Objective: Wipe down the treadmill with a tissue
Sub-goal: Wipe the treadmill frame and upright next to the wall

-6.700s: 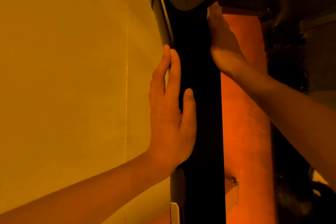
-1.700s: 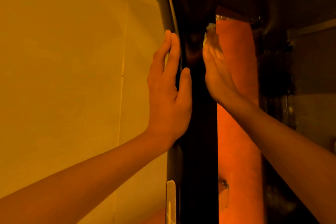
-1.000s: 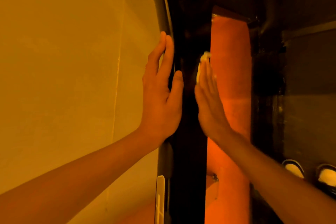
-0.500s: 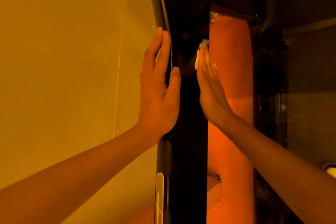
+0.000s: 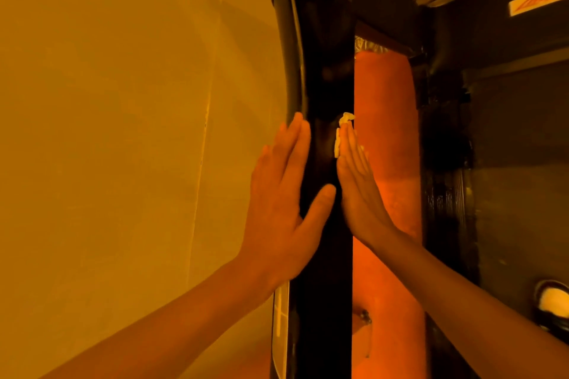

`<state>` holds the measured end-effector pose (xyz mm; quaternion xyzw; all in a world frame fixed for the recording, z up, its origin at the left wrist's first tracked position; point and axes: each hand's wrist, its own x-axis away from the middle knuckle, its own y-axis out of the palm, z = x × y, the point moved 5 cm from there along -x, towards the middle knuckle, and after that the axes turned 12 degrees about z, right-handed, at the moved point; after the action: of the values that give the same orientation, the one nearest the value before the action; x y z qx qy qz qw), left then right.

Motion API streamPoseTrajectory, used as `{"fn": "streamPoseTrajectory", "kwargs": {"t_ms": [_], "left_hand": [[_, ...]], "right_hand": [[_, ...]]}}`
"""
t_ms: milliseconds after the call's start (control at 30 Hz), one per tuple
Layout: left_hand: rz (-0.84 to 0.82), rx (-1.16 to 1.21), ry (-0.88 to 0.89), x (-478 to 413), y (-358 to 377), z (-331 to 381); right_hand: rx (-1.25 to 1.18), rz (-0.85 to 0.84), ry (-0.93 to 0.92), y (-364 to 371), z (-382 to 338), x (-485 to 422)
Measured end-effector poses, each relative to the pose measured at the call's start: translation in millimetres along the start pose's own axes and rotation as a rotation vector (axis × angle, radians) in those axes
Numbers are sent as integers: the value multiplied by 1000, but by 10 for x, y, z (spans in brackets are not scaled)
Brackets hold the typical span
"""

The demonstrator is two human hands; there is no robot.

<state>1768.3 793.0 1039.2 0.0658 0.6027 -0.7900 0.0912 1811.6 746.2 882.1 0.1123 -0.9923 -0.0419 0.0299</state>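
Both hands have slid lower down the black treadmill upright (image 5: 323, 301). Against its left side the left hand (image 5: 280, 212) lies flat, fingers straight and thumb across the front. On its right edge the right hand (image 5: 358, 191), fingers straight, presses the crumpled tissue (image 5: 337, 143). Beyond the upright stands an orange panel (image 5: 385, 120).

Glossy black plastic is seen on the treadmill post (image 5: 323, 255); crumpled paper tissue (image 5: 341, 129); matt, smooth wall (image 5: 123, 132).

The right hand (image 5: 358, 191) has slid the tissue (image 5: 339, 137) down the treadmill post (image 5: 323, 301).
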Motion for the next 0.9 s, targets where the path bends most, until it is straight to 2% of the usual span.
{"fn": "streamPoseTrajectory", "kwargs": {"t_ms": [133, 233, 333, 400, 467, 600, 667, 733, 800, 900], "left_hand": [[7, 43, -52, 88, 39, 24], [43, 80, -88, 89, 39, 20], [73, 102, -104, 125, 31, 2], [81, 110, -100, 125, 41, -9], [89, 105, -99, 119, 48, -19], [101, 98, -121, 106, 43, -34], [93, 105, -126, 107, 46, -32], [85, 113, -133, 113, 47, -39], [83, 120, -145, 118, 48, -43], [83, 140, -162, 135, 46, -42]], "right_hand": [[-14, 22, -1, -2, -40, 94], [-95, 41, 36, 18, -96, 520], [-112, -15, 64, 56, -117, 1205], [-76, -54, 50, 36, -95, 1260], [-46, -45, 32, -3, -92, 811], [97, 6, -12, 23, -131, -701], [142, 26, -7, 23, -127, -1025], [122, 39, -59, 33, -130, -780], [61, 31, -94, 51, -209, -109], [-44, -31, -33, 69, -256, 823]]}}
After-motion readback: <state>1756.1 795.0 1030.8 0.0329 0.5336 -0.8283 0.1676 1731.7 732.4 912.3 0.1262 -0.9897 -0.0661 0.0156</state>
